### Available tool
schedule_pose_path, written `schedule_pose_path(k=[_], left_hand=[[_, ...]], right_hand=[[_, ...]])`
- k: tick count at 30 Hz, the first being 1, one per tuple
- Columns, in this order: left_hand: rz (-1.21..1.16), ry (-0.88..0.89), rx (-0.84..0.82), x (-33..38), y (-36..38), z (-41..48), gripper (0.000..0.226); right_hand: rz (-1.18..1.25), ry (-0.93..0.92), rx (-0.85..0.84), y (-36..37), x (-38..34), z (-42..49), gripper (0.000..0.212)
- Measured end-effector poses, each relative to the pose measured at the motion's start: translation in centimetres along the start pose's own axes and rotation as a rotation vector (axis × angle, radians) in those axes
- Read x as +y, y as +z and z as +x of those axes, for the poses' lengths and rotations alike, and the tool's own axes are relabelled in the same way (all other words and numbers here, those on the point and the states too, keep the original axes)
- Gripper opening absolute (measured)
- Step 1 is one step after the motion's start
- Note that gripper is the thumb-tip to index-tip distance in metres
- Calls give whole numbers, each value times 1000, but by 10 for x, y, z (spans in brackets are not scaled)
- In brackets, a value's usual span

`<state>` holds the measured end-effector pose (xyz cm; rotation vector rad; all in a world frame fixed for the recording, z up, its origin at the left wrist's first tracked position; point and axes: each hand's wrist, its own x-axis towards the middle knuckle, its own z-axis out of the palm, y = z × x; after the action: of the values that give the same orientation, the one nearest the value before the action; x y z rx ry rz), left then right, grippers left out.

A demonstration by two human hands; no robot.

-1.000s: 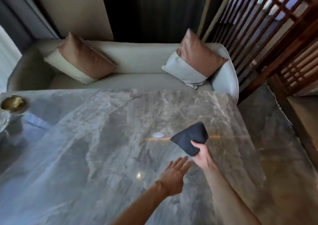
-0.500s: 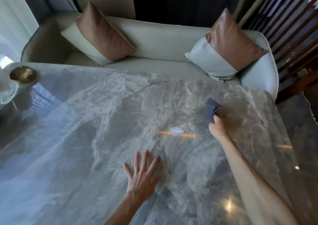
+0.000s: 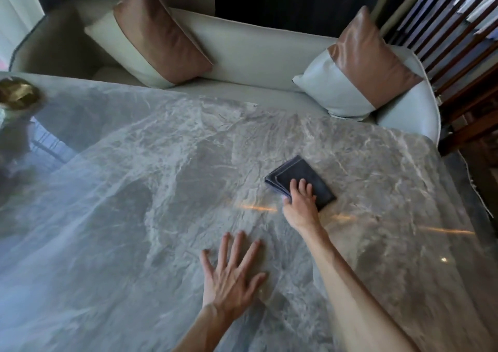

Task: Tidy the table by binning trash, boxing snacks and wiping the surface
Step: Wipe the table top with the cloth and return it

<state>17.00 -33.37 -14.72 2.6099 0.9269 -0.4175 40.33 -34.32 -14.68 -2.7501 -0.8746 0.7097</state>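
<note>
A folded dark blue cloth (image 3: 299, 175) lies flat on the grey marble table (image 3: 134, 190), right of the middle. My right hand (image 3: 300, 203) presses down on the cloth's near edge, fingers on top and thumb at its left side. My left hand (image 3: 231, 276) rests flat on the bare marble nearer to me, fingers spread, holding nothing. No trash or snacks are in view.
A brass-coloured bowl (image 3: 17, 94) stands at the table's far left corner. A pale sofa (image 3: 256, 55) with two tan-and-white cushions runs along the far edge. A dark wooden slatted screen (image 3: 458, 41) stands at the right, beyond the table's right edge.
The cloth went from held in the air to lying flat on the marble under my right hand. My left hand dropped flat onto the table. My head moved closer and leftward.
</note>
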Motion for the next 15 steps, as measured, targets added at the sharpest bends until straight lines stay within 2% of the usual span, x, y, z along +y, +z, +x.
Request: schedule_pose_path(k=[3, 6, 10, 15], left_hand=[[-1, -2, 0, -11, -6, 1, 77], [5, 14, 38, -29, -6, 5, 79], [-19, 72, 29, -47, 1, 14, 74], [-46, 83, 55, -50, 13, 19, 75]], right_hand=[[1, 36, 37, 2, 1, -4, 70], [22, 98, 210, 2, 3, 10, 70], [-34, 163, 209, 25, -3, 29, 64], [-127, 187, 295, 43, -2, 32, 63]])
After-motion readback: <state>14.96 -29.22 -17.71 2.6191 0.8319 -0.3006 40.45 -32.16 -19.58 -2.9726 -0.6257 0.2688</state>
